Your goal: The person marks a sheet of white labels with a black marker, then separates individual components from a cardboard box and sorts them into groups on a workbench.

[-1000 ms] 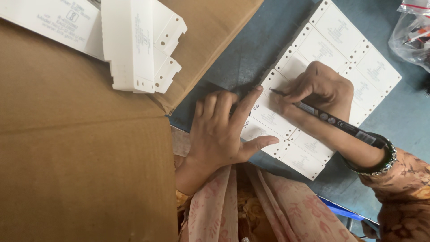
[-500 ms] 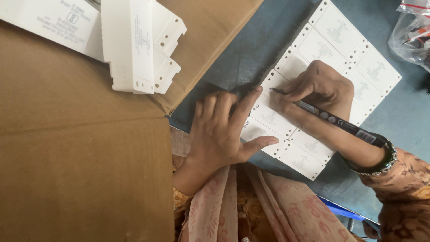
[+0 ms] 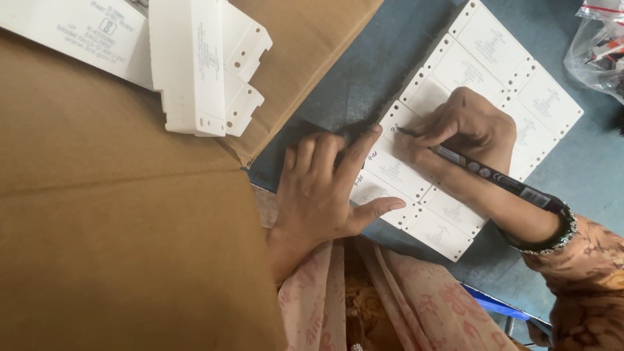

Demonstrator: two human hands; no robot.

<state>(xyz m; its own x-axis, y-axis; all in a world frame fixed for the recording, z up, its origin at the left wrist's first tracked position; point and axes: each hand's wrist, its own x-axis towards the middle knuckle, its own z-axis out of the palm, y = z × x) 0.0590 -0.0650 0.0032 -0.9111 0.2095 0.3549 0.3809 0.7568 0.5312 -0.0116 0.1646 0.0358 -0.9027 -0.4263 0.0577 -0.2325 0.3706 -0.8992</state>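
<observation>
With my left hand [image 3: 325, 188] pressed flat on the sheet of white labels [image 3: 455, 123] lying on the blue surface [image 3: 351, 78], my right fingers [image 3: 422, 133] pinched the black marker [image 3: 494, 175], three lower labels numbered, the upper ones not yet.

Label sheet [image 3: 484, 65] lies on the table [image 3: 364, 71], right of the cardboard box [image 3: 117, 214].
</observation>
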